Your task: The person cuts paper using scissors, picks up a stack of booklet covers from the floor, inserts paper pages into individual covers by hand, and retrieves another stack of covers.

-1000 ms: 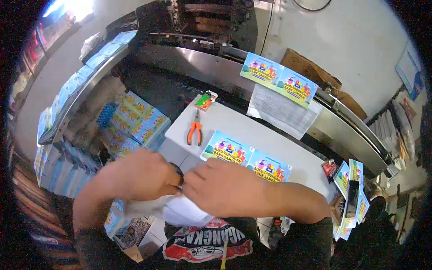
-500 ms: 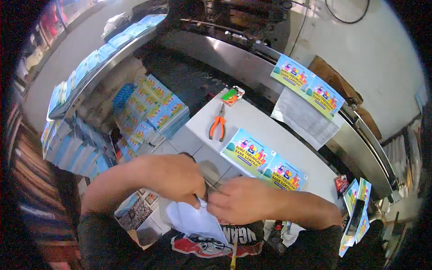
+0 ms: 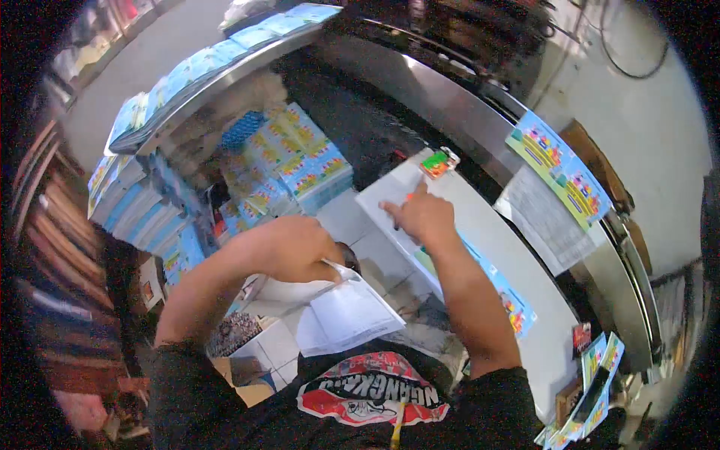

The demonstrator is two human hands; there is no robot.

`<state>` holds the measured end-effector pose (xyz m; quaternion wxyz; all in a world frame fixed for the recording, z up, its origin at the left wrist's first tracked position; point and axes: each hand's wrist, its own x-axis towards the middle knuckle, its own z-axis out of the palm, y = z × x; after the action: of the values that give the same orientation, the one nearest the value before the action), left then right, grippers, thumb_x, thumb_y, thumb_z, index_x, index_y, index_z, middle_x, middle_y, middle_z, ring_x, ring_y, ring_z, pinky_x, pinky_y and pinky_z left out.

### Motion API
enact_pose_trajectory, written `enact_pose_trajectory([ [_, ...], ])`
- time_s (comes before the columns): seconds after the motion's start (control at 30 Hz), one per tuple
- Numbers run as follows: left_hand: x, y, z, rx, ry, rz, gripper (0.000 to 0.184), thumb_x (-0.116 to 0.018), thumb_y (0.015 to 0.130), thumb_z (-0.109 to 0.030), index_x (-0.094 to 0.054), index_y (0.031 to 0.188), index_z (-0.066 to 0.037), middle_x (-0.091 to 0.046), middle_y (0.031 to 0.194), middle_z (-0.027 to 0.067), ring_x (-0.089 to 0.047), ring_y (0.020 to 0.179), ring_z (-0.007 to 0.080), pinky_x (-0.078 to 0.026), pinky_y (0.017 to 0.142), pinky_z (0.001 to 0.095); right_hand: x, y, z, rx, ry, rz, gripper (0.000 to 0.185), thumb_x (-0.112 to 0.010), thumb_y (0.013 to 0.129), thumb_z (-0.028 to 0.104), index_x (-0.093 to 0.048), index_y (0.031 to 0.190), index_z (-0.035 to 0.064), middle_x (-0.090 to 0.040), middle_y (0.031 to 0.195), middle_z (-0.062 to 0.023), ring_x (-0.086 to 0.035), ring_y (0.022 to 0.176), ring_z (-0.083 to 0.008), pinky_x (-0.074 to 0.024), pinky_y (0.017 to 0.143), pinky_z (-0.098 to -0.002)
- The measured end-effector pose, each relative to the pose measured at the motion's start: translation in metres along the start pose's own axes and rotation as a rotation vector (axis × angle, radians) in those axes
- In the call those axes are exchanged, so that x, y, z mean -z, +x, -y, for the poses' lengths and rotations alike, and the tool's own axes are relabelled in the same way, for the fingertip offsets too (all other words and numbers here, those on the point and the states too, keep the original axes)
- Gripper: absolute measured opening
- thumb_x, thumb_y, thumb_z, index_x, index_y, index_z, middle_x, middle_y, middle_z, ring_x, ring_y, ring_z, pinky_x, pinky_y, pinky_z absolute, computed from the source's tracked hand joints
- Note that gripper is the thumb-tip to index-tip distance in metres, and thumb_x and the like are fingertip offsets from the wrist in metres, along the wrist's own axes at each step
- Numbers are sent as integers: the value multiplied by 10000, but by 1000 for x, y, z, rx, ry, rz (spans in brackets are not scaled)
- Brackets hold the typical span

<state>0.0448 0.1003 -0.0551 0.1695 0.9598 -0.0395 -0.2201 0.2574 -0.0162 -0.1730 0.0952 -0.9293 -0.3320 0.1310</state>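
Observation:
My left hand (image 3: 300,251) is closed on the edge of a booklet (image 3: 349,315) whose white printed pages hang open above my lap. Over the white bench (image 3: 491,240), my right hand (image 3: 429,217) is stretched out with its thumb and index finger apart. Beneath it lie pliers, nearly all hidden; only a speck of orange handle shows. Just beyond the fingertips is a small green-and-orange box (image 3: 436,163). My right forearm partly covers a printed blue-and-yellow cover sheet (image 3: 516,306) on the bench.
Stacks of printed covers (image 3: 307,161) stand on the floor, with piled booklets (image 3: 146,210) at left. More booklets line a metal ledge (image 3: 225,71). Another cover sheet (image 3: 559,169) and a grey sheet (image 3: 551,217) rest on the machine at right. A dark phone-like object (image 3: 592,394) lies lower right.
My right hand has let go of the booklet and moved forward over the bench to the pliers. My left hand keeps the booklet, now more spread open. The view has shifted.

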Motion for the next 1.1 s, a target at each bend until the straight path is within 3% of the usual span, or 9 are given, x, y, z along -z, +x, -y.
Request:
enact_pose_trajectory([
  [0.2, 3, -35, 29, 98, -218, -57, 335, -643, 907, -389, -734, 1087, -121, -724, 964, 155, -699, 850, 333, -531, 727, 419, -32, 7, 9, 84, -81, 16, 749, -754, 756, 366, -430, 1282, -57, -584, 1243, -235, -618, 1106, -406, -530, 893, -490],
  [0.27, -3, -38, 37, 99, -230, -91, 332, -646, 909, -390, -735, 1085, -123, -726, 955, 149, -700, 841, 329, -531, 721, 412, -30, 5, 7, 83, 13, -63, 622, -729, 759, 317, -488, 1195, -54, -627, 1146, -242, -636, 1056, -402, -520, 897, -487],
  [0.33, -8, -42, 41, 99, -243, -119, 330, -649, 911, -392, -736, 1082, -124, -728, 947, 144, -700, 832, 325, -531, 714, 404, -14, 5, 3, 2, 409, 93, 528, -728, 760, 325, -545, 1082, -52, -645, 1036, -261, -644, 1024, -401, -514, 870, -471],
  [0.37, -10, -43, 41, 117, -263, -132, 329, -652, 910, -393, -735, 1086, -127, -728, 948, 140, -701, 830, 317, -530, 710, 396, -8, -7, -1, 109, 448, 92, 444, -717, 774, 324, -579, 1001, -32, -642, 927, -265, -645, 974, -414, -505, 850, -473],
  [0.43, -13, -46, 41, 141, -286, -141, 328, -656, 910, -394, -735, 1090, -130, -728, 949, 137, -703, 829, 308, -530, 705, 388, 38, -60, 4, 266, 435, 223, 334, -691, 810, 254, -594, 1007, 2, -642, 979, -228, -636, 968, -413, -496, 863, -479],
  [0.53, -14, -46, 37, 123, -290, -175, 344, -628, 894, -437, -742, 1055, -156, -712, 921, 164, -673, 848, 367, -525, 742, 432, 51, -107, -10, 491, 390, 266, 314, -686, 799, 158, -600, 1064, 14, -609, 1120, -202, -597, 1063, -394, -474, 944, -459],
  [0.6, -11, -44, 31, 162, -270, -197, 342, -627, 896, -450, -744, 1028, -158, -708, 887, 161, -667, 821, 376, -522, 718, 440, 49, -125, -21, 778, 320, 118, 387, -705, 759, 114, -603, 1123, 26, -527, 1313, -188, -527, 1193, -380, -434, 1023, -449],
  [0.73, -14, -39, 24, 132, -297, -206, 329, -628, 896, -454, -743, 970, -155, -694, 833, 167, -659, 785, 385, -513, 685, 447, 42, -139, -24, 817, 286, 90, 467, -717, 732, 112, -601, 1178, 39, -465, 1408, -180, -480, 1245, -394, -403, 1067, -465],
  [1.1, -17, -31, 18, 107, -213, -228, 294, -618, 910, -402, -725, 976, -137, -674, 789, 173, -649, 741, 379, -499, 634, 450, 37, -152, -20, 678, 342, 52, 349, -733, 780, 120, -645, 1103, 22, -574, 1215, -156, -536, 1142, -364, -443, 985, -440],
])
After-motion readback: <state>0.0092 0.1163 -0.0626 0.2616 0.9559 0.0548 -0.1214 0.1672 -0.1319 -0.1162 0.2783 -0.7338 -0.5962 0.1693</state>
